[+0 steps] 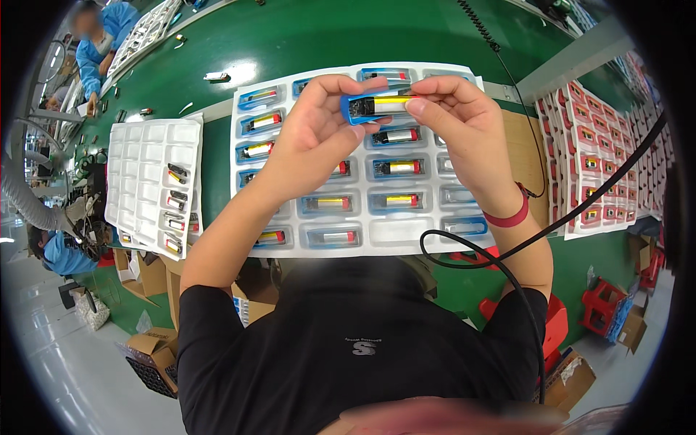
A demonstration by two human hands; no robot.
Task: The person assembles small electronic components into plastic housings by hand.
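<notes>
Over the white compartment tray (403,232), my left hand (312,138) grips a blue plastic casing (346,110) between thumb and fingers. My right hand (464,123) pinches the right end of a small battery assembly (386,106), silver and black with a yellow band. That assembly lies along the open casing; whether it is fully seated I cannot tell. Below the hands, several tray pockets hold similar blue casings with battery assemblies, such as a filled casing (397,167). One front pocket holds nothing. My hands partly cover the tray's upper middle.
To the left, a stacked white tray (138,174) carries a few battery assemblies. Stacked trays of red casings (591,163) stand at the right. A black cable (573,216) crosses my right forearm. Across the green table (290,36), a person (101,47) in blue works at far left.
</notes>
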